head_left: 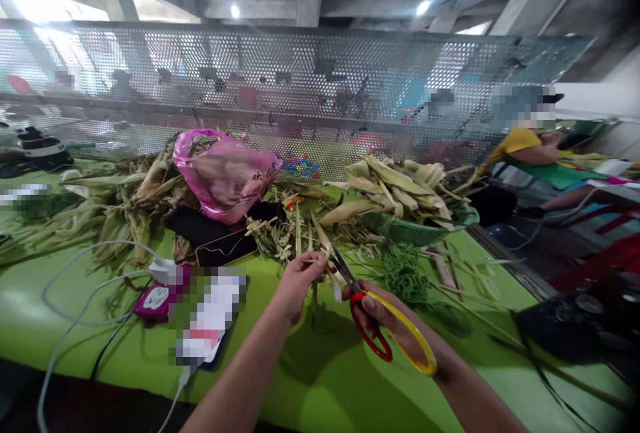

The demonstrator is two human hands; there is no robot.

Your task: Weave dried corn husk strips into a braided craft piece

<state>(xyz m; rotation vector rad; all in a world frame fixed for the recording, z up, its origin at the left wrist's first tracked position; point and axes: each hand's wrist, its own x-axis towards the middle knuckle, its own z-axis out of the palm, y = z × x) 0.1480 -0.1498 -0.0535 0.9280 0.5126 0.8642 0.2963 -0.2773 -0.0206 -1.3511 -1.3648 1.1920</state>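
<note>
Near the middle of the green table, my left hand (303, 281) pinches a small bundle of pale corn husk strips (330, 274). My right hand (376, 307) is closed round scissors (400, 326) with one red and one yellow handle loop. Their metal blades point up and to the left, close by the husk strips. From this angle I cannot tell whether the blades touch the husk. Just beyond both hands lies a litter of husk scraps (277, 236). A tangle of green string (404, 274) rests to the right of the scissors.
A green basket (425, 233) heaped with dry corn husks (400, 186) stands at the right. Left lie a pink plastic bag (227, 176), more husks (125, 203), a purple power strip (155, 299) with cables and a phone (213, 316). Behind rises a perforated metal screen (300, 86); a person in yellow (523, 143) sits right.
</note>
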